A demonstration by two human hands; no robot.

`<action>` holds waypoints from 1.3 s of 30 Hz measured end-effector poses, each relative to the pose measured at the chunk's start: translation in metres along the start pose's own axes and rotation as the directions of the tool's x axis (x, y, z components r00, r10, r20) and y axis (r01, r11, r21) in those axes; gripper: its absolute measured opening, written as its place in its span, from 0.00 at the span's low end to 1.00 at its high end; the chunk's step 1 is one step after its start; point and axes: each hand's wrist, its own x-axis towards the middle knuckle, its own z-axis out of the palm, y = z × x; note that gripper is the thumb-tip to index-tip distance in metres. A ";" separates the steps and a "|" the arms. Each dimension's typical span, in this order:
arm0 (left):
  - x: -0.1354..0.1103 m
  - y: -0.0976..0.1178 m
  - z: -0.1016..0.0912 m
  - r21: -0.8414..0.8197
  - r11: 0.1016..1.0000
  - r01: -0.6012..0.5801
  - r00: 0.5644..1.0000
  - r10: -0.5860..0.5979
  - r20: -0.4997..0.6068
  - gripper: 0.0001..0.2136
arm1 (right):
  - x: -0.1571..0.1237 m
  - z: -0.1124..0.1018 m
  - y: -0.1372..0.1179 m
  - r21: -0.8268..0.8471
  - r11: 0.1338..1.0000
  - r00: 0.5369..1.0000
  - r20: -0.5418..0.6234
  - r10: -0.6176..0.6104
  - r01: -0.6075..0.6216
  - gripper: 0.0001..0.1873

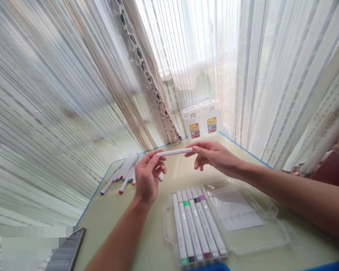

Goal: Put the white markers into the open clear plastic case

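Observation:
Both my hands hold one white marker (174, 152) level above the pale green table (113, 222). My left hand (147, 176) pinches its left end, and my right hand (211, 153) pinches its right end with thumb and forefinger. Below the hands lies an open clear plastic case (169, 229) with several white markers (197, 225) side by side, their caps in different colours. The case's clear lid (271, 222) lies open to the right with a white sheet inside. A loose bunch of markers (123, 174) lies on the table left of my left hand.
Two clear plastic boxes (201, 121) with yellow labels stand at the table's far corner against sheer white curtains. The table has a blue edge. A dark flat object (67, 251) lies at the near left. A dark red cushion (333, 165) shows at the right.

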 end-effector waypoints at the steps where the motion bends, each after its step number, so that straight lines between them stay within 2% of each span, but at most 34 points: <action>1: 0.000 0.001 0.001 0.004 1.000 -0.010 1.000 0.010 -0.010 0.09 | 0.000 0.001 0.000 -0.016 1.000 1.000 0.010 -0.005 0.005 0.12; 8: -0.005 0.004 0.005 0.085 0.994 -0.065 0.998 0.067 -0.020 0.10 | -0.003 0.001 -0.002 -0.110 0.993 0.999 0.020 -0.043 0.045 0.17; 18: -0.009 0.003 0.007 0.066 0.995 -0.077 0.996 0.073 0.058 0.11 | -0.003 0.002 -0.002 -0.125 0.992 1.000 -0.021 0.006 -0.009 0.16; 26: -0.020 0.001 0.009 0.156 0.975 -0.158 0.971 0.125 0.203 0.12 | -0.004 0.004 -0.002 -0.143 0.980 0.990 0.013 0.138 -0.135 0.11; 39: -0.030 0.006 0.018 0.271 0.922 -0.276 0.926 0.180 0.331 0.12 | -0.006 0.001 0.002 -0.139 0.982 0.983 0.114 0.142 -0.126 0.13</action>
